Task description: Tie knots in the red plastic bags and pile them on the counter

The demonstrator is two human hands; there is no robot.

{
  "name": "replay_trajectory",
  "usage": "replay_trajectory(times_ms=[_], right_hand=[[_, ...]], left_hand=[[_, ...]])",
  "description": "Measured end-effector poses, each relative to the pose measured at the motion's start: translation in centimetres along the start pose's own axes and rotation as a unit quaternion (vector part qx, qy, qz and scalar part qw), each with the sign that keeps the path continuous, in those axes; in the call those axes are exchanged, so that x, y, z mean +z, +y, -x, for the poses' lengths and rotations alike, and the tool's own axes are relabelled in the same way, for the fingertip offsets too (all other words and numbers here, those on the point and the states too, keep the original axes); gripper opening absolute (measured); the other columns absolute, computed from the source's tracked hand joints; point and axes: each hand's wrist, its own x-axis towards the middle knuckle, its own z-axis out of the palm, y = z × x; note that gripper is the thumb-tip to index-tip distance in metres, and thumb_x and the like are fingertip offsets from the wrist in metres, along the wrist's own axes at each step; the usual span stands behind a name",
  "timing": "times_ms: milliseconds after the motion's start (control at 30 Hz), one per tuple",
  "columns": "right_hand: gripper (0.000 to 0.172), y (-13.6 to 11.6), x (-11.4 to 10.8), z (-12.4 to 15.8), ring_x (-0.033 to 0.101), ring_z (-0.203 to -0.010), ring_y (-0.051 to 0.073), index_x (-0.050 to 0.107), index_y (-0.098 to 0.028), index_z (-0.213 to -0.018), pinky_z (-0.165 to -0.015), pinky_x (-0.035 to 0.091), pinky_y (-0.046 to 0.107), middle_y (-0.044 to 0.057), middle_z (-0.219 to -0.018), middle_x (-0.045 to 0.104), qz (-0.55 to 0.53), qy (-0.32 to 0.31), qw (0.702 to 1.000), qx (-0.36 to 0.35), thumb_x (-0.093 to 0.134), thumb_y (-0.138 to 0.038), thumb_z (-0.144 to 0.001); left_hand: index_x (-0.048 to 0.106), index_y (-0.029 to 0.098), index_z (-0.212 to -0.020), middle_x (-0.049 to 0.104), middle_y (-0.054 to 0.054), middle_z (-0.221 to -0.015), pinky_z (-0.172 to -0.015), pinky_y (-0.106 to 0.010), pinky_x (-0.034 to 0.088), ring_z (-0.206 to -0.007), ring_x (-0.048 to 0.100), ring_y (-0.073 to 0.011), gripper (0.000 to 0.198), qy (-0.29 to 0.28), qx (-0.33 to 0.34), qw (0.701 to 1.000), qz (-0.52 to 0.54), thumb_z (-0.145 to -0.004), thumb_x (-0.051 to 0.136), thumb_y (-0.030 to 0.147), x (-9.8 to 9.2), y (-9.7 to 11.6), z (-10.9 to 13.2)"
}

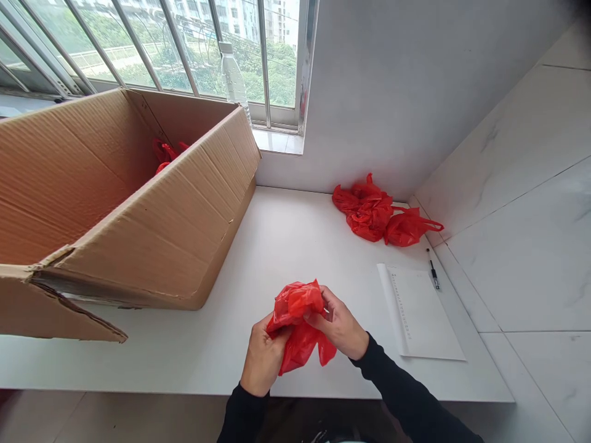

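Open cardboard box (166,227) sits on the white tabletop (290,240), one flap (60,307) folded out at its near end. Red plastic bag (300,354) is in both hands, right of the box's near end and well apart from it. Left hand (263,360): grip closed around the bag's left side, thumb in front, fingers mostly hidden by plastic. Right hand (342,325): grip pinching the bag's upper right edge between thumb and fingers. Bag is crumpled, bunched at the top, loose ends hanging at the bottom; can't tell if those touch the tabletop. More red plastic (170,151) shows inside the box, toward its far end, partly hidden by the side wall. Well right of the box, against the back wall: heap of red bags (364,212), with a smaller red bag (407,227) at its right side. Also far right of the box, nearer the person: white paper (429,317) with a column of small marks, unreadable; black pen (433,269) by its upper right edge. Clear bottle (232,77) stands behind the box's far end, base hidden, window behind it.
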Motion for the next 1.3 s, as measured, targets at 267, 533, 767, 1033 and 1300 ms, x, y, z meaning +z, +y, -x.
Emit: replay_trajectory(times_ms=[267, 533, 767, 1033, 1300], right_hand=[[0.030, 0.0, 0.5, 0.1, 0.060, -0.085, 0.022, 0.067, -0.021, -0.089, -0.079, 0.050, 0.036, 0.003, -0.084, 0.066, 0.047, 0.041, 0.998, -0.015, 0.066, -0.050, -0.084], [0.052, -1.7, -0.9, -0.1, 0.060, -0.104, 0.023, 0.054, -0.025, -0.128, -0.093, 0.047, 0.040, 0.007, -0.114, 0.065, 0.033, -0.042, 0.998, -0.019, 0.071, -0.046, -0.083], [0.028, -1.7, -0.8, -0.5, 0.061, -0.081, 0.020, 0.068, -0.020, -0.090, -0.077, 0.050, 0.035, 0.004, -0.085, 0.067, 0.015, 0.006, 0.999, -0.040, 0.062, -0.046, -0.090], [0.031, -1.3, -1.1, -0.5, 0.063, -0.087, 0.021, 0.066, -0.022, -0.104, -0.081, 0.051, 0.036, 0.005, -0.095, 0.068, -0.040, 0.035, 0.998, -0.020, 0.057, -0.050, -0.092], [0.043, -0.4, -1.3, 0.1, 0.061, -0.099, 0.021, 0.057, -0.023, -0.120, -0.085, 0.051, 0.036, 0.006, -0.107, 0.065, -0.014, -0.051, 0.998, 0.024, 0.070, -0.045, -0.085]], left_hand=[[0.061, 0.020, -0.069, 0.059, -0.001, -0.068, -0.060, -0.028, 0.047, -0.065, 0.053, -0.0183, 0.018, 0.018, -0.001, 1.000, -0.003, -0.076, 0.068, 0.035, 0.3, -0.4, -0.3], [0.068, 0.020, -0.092, 0.064, 0.002, -0.074, -0.060, -0.025, 0.044, -0.067, 0.052, -0.0158, 0.016, 0.037, 0.008, 0.998, -0.059, -0.080, 0.059, 0.022, 0.0, 0.0, 0.3], [0.067, 0.022, -0.114, 0.070, -0.004, -0.106, -0.079, -0.031, 0.052, -0.093, 0.064, -0.0228, 0.037, 0.031, 0.029, 0.997, -0.058, -0.079, 0.058, 0.018, 0.4, 0.5, 0.8], [0.061, 0.026, -0.123, 0.065, -0.006, -0.126, -0.088, -0.033, 0.053, -0.110, 0.064, -0.0258, 0.044, 0.001, 0.067, 0.996, -0.059, -0.079, 0.061, 0.019, 0.9, 1.7, 1.3], [0.063, 0.022, -0.120, 0.067, -0.009, -0.124, -0.080, -0.031, 0.056, -0.110, 0.064, -0.0280, 0.040, 0.015, 0.008, 0.999, 0.032, -0.082, 0.068, 0.032, 0.2, 0.6, 0.7]])
